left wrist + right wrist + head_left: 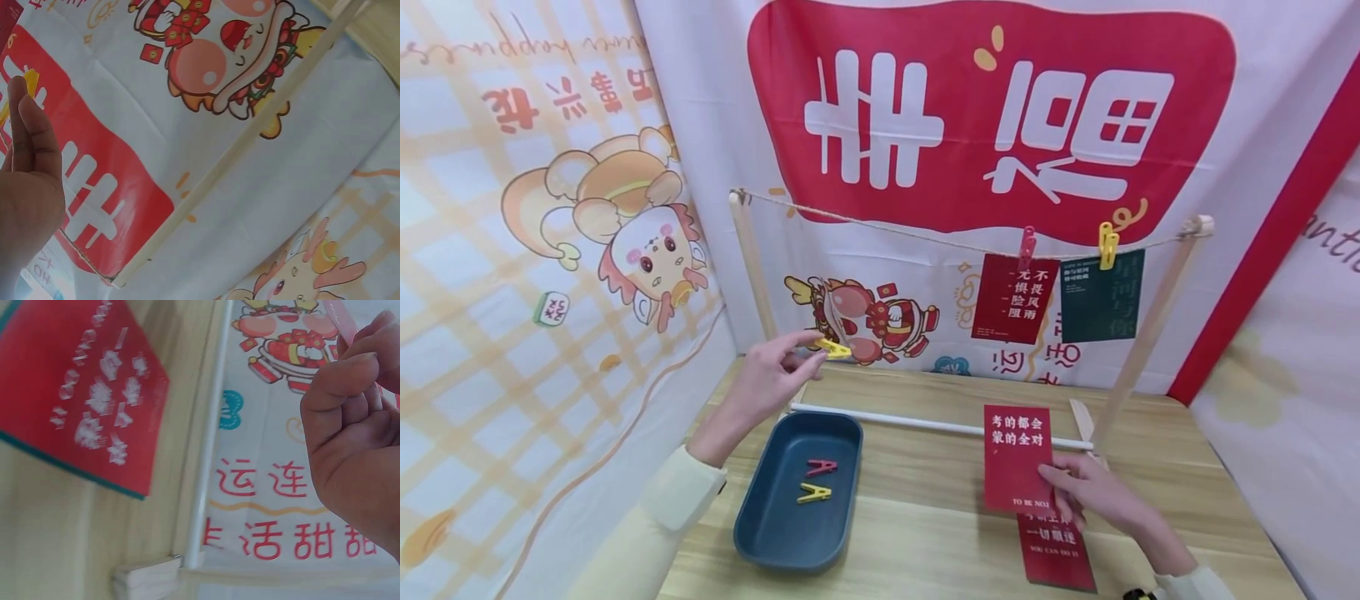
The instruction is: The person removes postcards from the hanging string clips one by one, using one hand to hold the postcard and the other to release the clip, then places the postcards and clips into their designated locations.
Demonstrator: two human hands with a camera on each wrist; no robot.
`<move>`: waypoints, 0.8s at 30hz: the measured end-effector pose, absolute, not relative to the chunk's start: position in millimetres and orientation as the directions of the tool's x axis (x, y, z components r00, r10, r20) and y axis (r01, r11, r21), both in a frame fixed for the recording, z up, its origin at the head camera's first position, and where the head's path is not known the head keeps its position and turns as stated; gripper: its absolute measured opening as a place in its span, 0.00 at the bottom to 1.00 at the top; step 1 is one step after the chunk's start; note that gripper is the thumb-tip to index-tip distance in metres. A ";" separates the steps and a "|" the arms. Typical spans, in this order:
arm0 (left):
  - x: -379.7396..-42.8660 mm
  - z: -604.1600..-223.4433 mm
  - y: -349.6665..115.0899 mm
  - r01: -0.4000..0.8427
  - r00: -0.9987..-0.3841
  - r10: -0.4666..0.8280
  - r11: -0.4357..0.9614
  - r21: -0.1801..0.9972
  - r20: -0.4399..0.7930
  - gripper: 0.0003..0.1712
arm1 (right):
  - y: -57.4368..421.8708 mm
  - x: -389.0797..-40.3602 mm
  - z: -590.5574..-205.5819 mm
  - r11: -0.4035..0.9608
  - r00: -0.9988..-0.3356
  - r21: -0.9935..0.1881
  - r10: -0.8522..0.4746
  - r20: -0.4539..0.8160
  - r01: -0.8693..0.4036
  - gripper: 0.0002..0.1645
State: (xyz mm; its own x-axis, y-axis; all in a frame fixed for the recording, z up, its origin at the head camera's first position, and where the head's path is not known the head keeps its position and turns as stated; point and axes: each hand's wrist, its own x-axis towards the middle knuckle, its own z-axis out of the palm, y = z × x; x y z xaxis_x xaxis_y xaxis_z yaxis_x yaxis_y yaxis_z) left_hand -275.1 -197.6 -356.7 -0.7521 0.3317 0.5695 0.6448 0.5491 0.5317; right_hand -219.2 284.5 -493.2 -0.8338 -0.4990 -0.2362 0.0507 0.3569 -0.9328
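Observation:
My left hand (777, 372) pinches a yellow clothespin (833, 348) between thumb and fingers, above the far end of a dark blue tray (751, 508). Inside that tray lie a red clothespin (822, 467) and a yellow one. My right hand (1093, 490) holds a red card (1017, 458) with white characters by its lower right edge, raised over the table. Below it, a second red card (1058, 557) lies on the tabletop, partly covered in the head view. In the right wrist view, the held card shows only as a thin edge at the fingertips.
A wooden frame carries a string (880, 229) across its top. From it hang a red card (1015, 300) under a pink clothespin (1027, 246) and a dark green card (1102, 300) under a yellow clothespin (1107, 247). A white rod (925, 426) crosses low between the posts.

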 end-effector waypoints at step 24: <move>-254.8 -450.9 -228.6 0.407 -0.907 0.391 0.711 0.573 0.158 0.14 | 308.3 -192.2 -550.2 0.313 -0.777 -0.924 -0.516 -0.360 0.220 0.22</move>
State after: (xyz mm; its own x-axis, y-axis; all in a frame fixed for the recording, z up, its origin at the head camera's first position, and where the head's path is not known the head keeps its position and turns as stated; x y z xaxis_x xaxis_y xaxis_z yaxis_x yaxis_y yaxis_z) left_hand -254.8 -228.6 -450.9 -0.9067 0.3912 0.1579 0.4067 0.7113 0.5732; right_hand -192.2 308.3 -550.2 -0.7770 -0.5161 -0.3604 0.2205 0.3131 -0.9238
